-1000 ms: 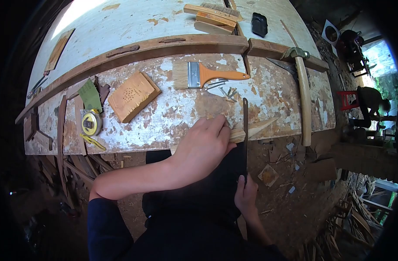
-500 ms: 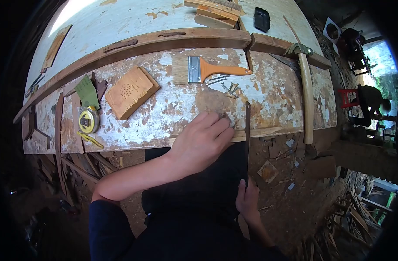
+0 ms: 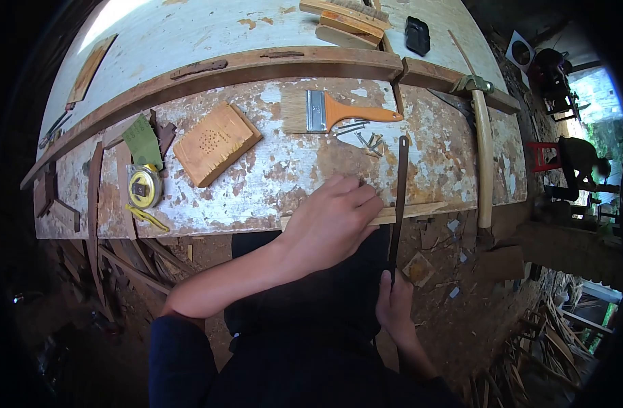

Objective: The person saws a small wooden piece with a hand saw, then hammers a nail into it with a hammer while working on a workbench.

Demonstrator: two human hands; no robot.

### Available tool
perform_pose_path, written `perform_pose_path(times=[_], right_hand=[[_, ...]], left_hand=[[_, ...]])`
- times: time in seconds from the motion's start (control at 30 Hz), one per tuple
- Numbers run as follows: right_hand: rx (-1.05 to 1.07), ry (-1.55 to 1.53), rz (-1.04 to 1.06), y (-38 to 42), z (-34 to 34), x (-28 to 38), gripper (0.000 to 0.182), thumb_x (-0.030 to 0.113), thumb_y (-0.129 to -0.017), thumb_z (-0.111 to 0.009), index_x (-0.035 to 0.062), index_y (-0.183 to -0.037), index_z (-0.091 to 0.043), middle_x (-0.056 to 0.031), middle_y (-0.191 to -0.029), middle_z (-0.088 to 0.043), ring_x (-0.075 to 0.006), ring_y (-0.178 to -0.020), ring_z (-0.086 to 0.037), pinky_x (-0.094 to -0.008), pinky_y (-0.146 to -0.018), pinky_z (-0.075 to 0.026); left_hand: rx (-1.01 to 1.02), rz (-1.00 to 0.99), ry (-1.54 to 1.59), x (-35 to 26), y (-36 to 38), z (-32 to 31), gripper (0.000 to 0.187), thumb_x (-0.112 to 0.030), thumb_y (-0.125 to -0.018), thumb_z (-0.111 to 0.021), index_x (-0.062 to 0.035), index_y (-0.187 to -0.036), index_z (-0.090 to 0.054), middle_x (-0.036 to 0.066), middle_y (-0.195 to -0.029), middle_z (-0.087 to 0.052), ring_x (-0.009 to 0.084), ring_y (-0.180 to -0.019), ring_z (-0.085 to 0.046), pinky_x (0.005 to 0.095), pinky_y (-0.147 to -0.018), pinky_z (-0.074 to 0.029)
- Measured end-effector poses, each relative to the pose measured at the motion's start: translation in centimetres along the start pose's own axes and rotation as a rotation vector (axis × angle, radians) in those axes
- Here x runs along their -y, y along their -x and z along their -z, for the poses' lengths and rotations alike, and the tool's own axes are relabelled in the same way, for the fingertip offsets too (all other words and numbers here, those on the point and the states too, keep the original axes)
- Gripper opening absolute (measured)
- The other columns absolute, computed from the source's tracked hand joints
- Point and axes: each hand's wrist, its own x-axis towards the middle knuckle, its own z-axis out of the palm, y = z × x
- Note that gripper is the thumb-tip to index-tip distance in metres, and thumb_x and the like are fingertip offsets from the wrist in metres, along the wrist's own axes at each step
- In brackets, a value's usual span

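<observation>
Head view, wood strip [image 3: 423, 209], middle hidden

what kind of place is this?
Probably a woodworking shop: a hammer and a tape measure lie on a paint-flaked workbench, and a wood strip is under the left hand.

no readable text, tape measure label [image 3: 142, 189] illegible
</observation>
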Motion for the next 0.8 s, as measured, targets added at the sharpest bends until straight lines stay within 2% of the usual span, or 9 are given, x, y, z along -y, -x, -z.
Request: perform_pose_path(times=[0.1,0.17,0.3,0.4,0.57,0.7,0.8], right_hand=[[0.042,-0.030,-0.092,-0.9,1.9,3.1,0.021,0.013,-0.113,-0.054,-0.0033,-0.114,-0.066,-0.0278,-0.081,-0.067,-0.0509,-0.078,-0.070,-0.0538,-0.066,-0.052],[0.011,0.017,-0.081,0.2,0.8,-0.5,0.020,0.013,-0.113,-0.054,-0.0029,-0.113,-0.066,-0.0278,-0.083,-0.068,-0.0512,-0.079,-0.070,-0.0537,-0.066,-0.052],[-0.049,-0.013,-0.048,0.5,-0.2,-0.8,0.020,0.013,-0.113,-0.053,-0.0019,-0.108,-0.065,-0.0273,-0.084,-0.067,-0.0513,-0.080,-0.070,-0.0536,-0.067,-0.051],[-0.029,-0.008,0.011,-1.0,1.1,2.4,0.019,0.012,-0.113,-0.053,-0.0019,-0.107,-0.064,-0.0266,-0.081,-0.066,-0.0507,-0.079,-0.070,-0.0536,-0.065,-0.051],[-0.041,0.008,-0.026,0.1,0.3,-0.3,0.018,0.012,-0.113,-0.053,-0.0018,-0.109,-0.064,-0.0263,-0.079,-0.066,-0.0502,-0.076,-0.070,-0.0526,-0.062,-0.050],[-0.084,-0.056,0.051,-1.5,0.7,2.1,0.018,0.012,-0.113,-0.054,-0.0019,-0.106,-0.063,-0.0252,-0.076,-0.065,-0.0495,-0.073,-0.070,-0.0516,-0.060,-0.049],[-0.043,-0.028,-0.020,-3.0,1.4,3.6,0.018,0.013,-0.113,-0.054,-0.0019,-0.106,-0.063,-0.0245,-0.073,-0.065,-0.0489,-0.071,-0.069,-0.0512,-0.059,-0.049]], left_hand=[[0.005,0.041,-0.002,-0.5,0.3,0.1,0.027,-0.013,-0.081,-0.087,-0.0056,-0.095,-0.066,0.009,-0.094,-0.062,0.0330,-0.093,-0.062,0.0453,-0.083,-0.052],[0.011,0.051,-0.004,-0.6,0.5,-0.3,0.027,-0.013,-0.081,-0.086,-0.0059,-0.095,-0.065,0.009,-0.094,-0.061,0.0331,-0.093,-0.062,0.0456,-0.083,-0.052],[0.001,0.052,0.013,-1.1,0.8,-1.1,0.026,-0.012,-0.080,-0.086,-0.0063,-0.094,-0.065,0.009,-0.094,-0.060,0.0329,-0.092,-0.061,0.0454,-0.083,-0.052],[0.006,0.055,0.016,-1.1,0.4,-0.7,0.026,-0.012,-0.079,-0.085,-0.0065,-0.094,-0.065,0.009,-0.093,-0.060,0.0324,-0.092,-0.061,0.0445,-0.083,-0.052],[0.041,0.058,0.010,-1.1,0.7,-0.9,0.025,-0.011,-0.079,-0.085,-0.0062,-0.095,-0.066,0.010,-0.093,-0.059,0.0321,-0.092,-0.061,0.0444,-0.082,-0.052],[0.029,0.049,-0.005,-1.2,0.4,-1.0,0.025,-0.011,-0.080,-0.086,-0.0054,-0.096,-0.068,0.010,-0.093,-0.059,0.0321,-0.091,-0.061,0.0445,-0.081,-0.052],[0.007,0.065,0.004,-0.9,0.6,-0.7,0.025,-0.011,-0.080,-0.087,-0.0049,-0.097,-0.069,0.010,-0.093,-0.060,0.0323,-0.089,-0.061,0.0442,-0.080,-0.052]])
